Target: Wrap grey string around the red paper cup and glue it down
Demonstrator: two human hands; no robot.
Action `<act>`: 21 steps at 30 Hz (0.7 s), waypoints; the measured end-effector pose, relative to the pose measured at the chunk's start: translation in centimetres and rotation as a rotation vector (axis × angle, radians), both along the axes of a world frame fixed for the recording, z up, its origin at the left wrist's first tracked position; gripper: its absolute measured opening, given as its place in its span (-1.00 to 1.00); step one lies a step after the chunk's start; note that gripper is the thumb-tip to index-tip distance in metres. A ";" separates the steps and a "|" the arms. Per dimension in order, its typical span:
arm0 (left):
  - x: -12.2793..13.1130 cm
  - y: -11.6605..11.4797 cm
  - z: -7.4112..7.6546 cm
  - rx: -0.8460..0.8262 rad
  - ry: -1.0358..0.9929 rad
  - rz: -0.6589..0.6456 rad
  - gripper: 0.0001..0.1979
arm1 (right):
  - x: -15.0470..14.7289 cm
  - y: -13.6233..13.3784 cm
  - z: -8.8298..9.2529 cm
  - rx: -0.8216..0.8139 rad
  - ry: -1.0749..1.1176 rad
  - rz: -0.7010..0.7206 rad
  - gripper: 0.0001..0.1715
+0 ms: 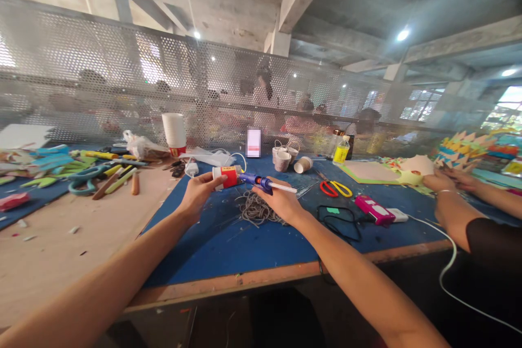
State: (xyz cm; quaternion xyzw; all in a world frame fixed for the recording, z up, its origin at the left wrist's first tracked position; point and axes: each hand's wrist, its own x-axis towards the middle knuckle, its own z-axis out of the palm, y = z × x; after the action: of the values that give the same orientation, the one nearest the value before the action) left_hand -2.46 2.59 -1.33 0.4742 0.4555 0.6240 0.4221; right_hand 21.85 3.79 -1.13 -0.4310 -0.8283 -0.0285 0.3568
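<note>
My left hand (pixel 199 193) grips a red and white paper cup (pixel 229 176), tipped on its side above the blue mat. In my right hand (pixel 281 200) is a blue hot glue gun (pixel 258 180), its nozzle close to the cup's base; whether they touch I cannot tell. A white glue stick (pixel 284 187) sticks out of the gun's back end. Beneath my right hand lies a tangled heap of grey cord (pixel 256 209). Behind it stand several small cups wrapped in cord (pixel 281 159), and one wrapped cup (pixel 303 164) lies tipped over.
Scissors with red and yellow handles (pixel 336 188), a magenta power bank (pixel 374 210) and a black cable (pixel 337 223) lie to the right. A stack of paper cups (pixel 174 131) and cutting tools (pixel 118 178) are at left. Another person's hands (pixel 446 182) work at far right.
</note>
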 end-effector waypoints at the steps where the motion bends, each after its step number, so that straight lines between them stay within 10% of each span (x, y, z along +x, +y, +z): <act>1: 0.0 0.0 0.0 0.002 0.007 0.011 -0.61 | 0.0 0.0 0.0 -0.003 -0.002 -0.002 -0.68; 21: -0.1 0.0 0.1 0.000 -0.011 0.016 -0.66 | 0.1 0.3 -0.5 -0.027 -0.006 -0.004 -0.69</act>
State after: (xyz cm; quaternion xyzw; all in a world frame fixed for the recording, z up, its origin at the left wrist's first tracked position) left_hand -2.55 2.55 -1.18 0.4671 0.4568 0.6302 0.4195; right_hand 21.94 4.10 -1.62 -0.4375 -0.8288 -0.0192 0.3484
